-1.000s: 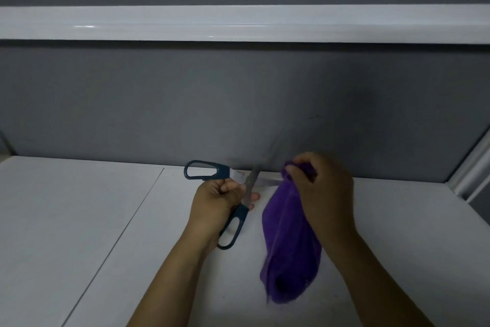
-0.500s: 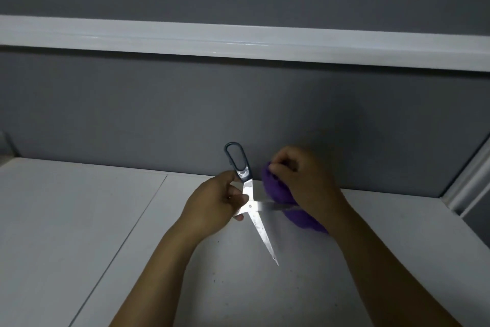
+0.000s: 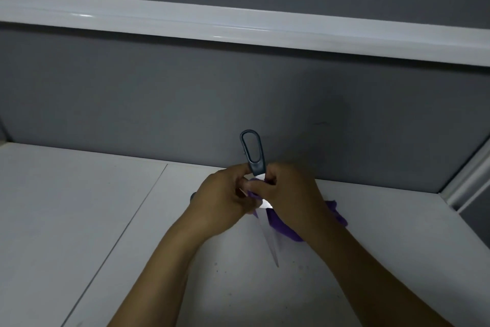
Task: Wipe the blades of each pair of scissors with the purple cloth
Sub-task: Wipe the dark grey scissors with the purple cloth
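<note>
Axis of scissors (image 3: 257, 169) 12–6, tip at 6; left hand (image 3: 222, 202) grasps them, right hand (image 3: 290, 199) pinches purple cloth (image 3: 282, 228); surface (image 3: 79, 207) open toward 9.

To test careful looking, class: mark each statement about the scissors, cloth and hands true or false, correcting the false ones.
1. The scissors are held handle-end up. True.
2. The purple cloth lies spread flat, untouched. False: the right hand holds it bunched against the scissors.
3. A bare blade points down towards the table. True.
4. The left hand is empty. False: it grips the scissors.
</note>
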